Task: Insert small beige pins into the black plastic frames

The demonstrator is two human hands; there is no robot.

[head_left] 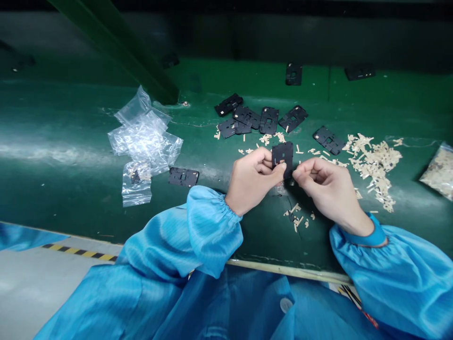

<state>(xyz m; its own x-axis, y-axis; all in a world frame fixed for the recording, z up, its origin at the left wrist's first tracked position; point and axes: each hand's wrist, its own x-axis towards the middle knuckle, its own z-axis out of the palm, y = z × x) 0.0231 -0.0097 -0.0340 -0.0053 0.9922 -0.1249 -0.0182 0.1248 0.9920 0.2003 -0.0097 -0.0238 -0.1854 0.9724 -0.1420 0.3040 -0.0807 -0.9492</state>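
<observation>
Between the thumb and fingers of my left hand (253,179) a black plastic plate (282,155) is held up, tilted, above the green table. My right hand (327,189) is beside the plate's lower right edge, thumb and forefinger pinched together. Whatever sits in that pinch is too small to make out. Several similar black plates (269,120) lie behind my hands, some overlapping. Small cream-coloured pieces (297,222) are scattered on the table below and around my hands.
A heap of cream pieces (377,163) lies on the right, near a filled clear bag (440,171). Clear plastic bags (145,137) are piled left, beside a lone black plate (183,176). A green post (120,47) slants at the back. More plates (293,74) lie farther back.
</observation>
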